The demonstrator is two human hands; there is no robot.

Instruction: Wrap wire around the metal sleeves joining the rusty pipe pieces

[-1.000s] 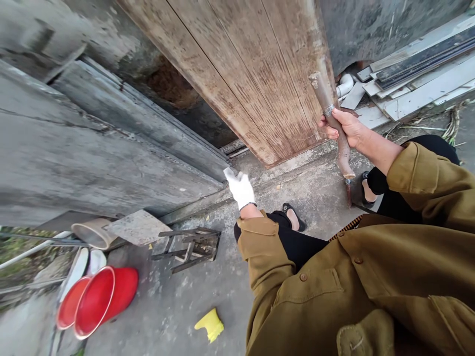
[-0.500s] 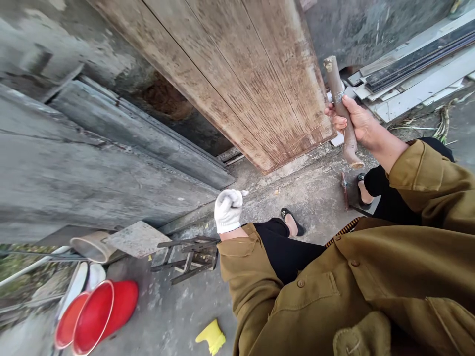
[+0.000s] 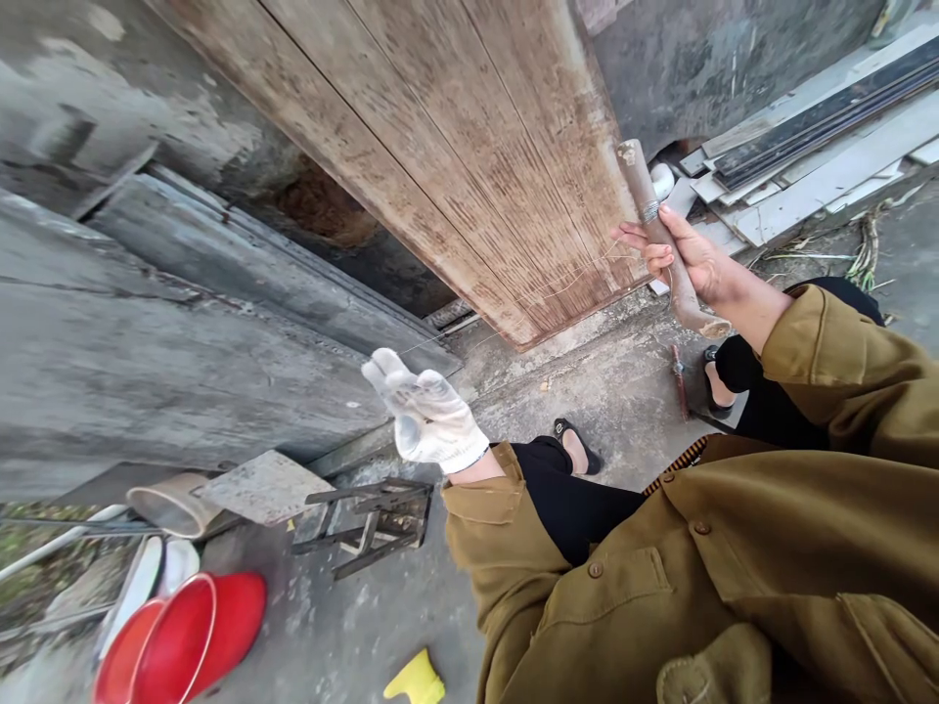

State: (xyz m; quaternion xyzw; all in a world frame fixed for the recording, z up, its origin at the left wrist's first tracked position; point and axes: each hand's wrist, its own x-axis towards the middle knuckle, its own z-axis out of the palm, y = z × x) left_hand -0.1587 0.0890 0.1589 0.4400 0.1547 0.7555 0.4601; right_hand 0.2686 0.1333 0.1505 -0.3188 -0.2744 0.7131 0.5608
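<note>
My right hand (image 3: pixel 679 256) is closed around a short, crooked wooden stick (image 3: pixel 632 171). Thin metal wire (image 3: pixel 649 210) is wound in a tight band on the stick, just above my fingers. From there a loose, fine strand runs leftward across the wooden door panel (image 3: pixel 514 186). It reaches close to the fingertips of my left hand (image 3: pixel 432 416), which wears a white knitted glove. The gloved fingers are stretched out and apart; whether the strand touches them I cannot tell.
Grey boards (image 3: pixel 242 332) lean along the wall at left. Below them stand a small dark wooden stool (image 3: pixel 371 523), a beige bucket (image 3: pixel 172 504) and red tubs (image 3: pixel 235 616). A yellow object (image 3: pixel 420 677) lies on the concrete floor. Stacked planks (image 3: pixel 807 161) lie at upper right.
My gloved left hand has moved left and its fist has unfolded into outstretched fingers. The wire strand now stretches further left. My right hand has shifted slightly left and down with the stick.
</note>
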